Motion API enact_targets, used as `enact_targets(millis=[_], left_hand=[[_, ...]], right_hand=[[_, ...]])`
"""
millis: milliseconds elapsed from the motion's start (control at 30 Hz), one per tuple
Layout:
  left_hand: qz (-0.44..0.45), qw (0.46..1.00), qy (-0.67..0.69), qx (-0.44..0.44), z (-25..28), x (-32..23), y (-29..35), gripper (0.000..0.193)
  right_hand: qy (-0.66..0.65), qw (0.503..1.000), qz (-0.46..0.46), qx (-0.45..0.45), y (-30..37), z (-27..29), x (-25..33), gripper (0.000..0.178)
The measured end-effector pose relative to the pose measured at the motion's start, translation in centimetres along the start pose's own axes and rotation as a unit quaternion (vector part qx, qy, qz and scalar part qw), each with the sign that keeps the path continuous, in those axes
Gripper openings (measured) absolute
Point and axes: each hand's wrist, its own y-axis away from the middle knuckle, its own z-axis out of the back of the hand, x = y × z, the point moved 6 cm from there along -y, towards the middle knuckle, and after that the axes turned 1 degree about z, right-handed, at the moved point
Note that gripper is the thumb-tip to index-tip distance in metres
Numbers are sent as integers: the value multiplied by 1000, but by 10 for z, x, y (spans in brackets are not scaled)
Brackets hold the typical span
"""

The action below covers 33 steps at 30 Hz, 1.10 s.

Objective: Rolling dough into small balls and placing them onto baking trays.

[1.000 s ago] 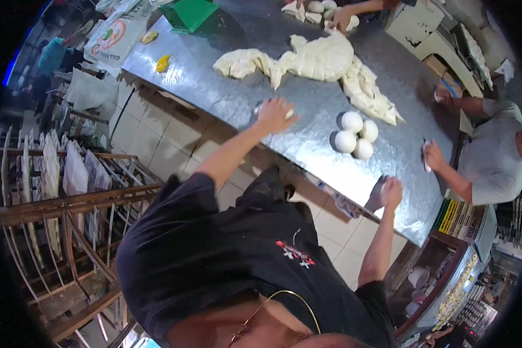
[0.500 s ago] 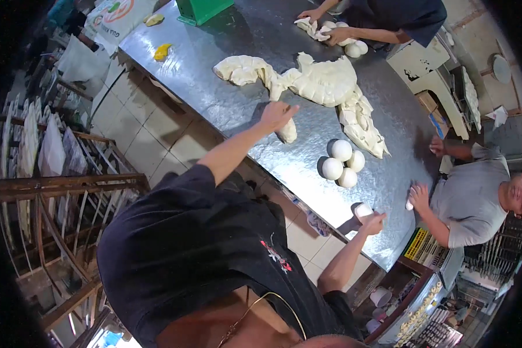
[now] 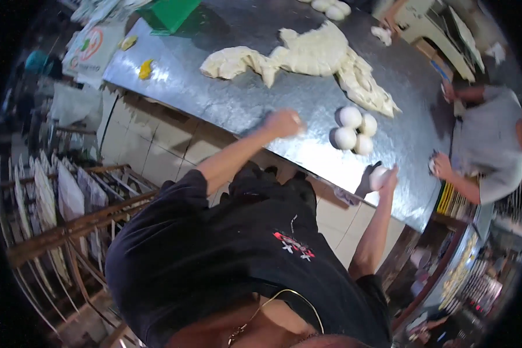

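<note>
My left hand (image 3: pixel 285 123) is blurred over the near part of the metal table, its fingers curled round a pale piece of dough (image 3: pixel 298 121) that is mostly hidden. My right hand (image 3: pixel 391 178) cups a smooth white dough ball (image 3: pixel 379 177) at the table's near edge. Between my hands, but farther in, several round dough balls (image 3: pixel 350 117) sit touching in a cluster. Behind them a large, irregular mass of dough (image 3: pixel 316 51) stretches across the table, with a long arm toward the left and another toward the right.
The metal table (image 3: pixel 232 110) carries a green object (image 3: pixel 177 13) and a yellow item (image 3: pixel 145 69) at far left. Across it, a co-worker's hand (image 3: pixel 392 22) is by a dough piece; another person (image 3: pixel 487 133) stands at right. A rack (image 3: pixel 81 232) stands at my left.
The view has shifted. The dough piece that lay on the table under my left hand now seems gathered in that hand, away from the large mass. My right hand stays at its ball.
</note>
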Motion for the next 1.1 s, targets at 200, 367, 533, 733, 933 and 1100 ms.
enact_targets(millis=[200, 367, 533, 733, 933, 1100], left_hand=[[-112, 934, -289, -179, 49, 22, 14, 48], [-89, 920, -324, -202, 63, 23, -23, 53], [-61, 941, -320, -87, 17, 38, 42, 45], [-174, 951, -189, -170, 54, 9, -51, 44], [-70, 945, 90, -307, 50, 86, -23, 30], [-179, 908, -12, -379, -22, -26, 20, 19]], right_hand=[[464, 856, 193, -123, 21, 40, -6, 53], [480, 814, 269, -185, 18, 36, 61, 45], [512, 838, 190, -10, 63, 13, 19, 46], [525, 796, 273, -131, 11, -12, 94, 49], [175, 931, 161, -277, 33, 51, 26, 46], [174, 904, 298, -252, 122, -80, 7, 27]])
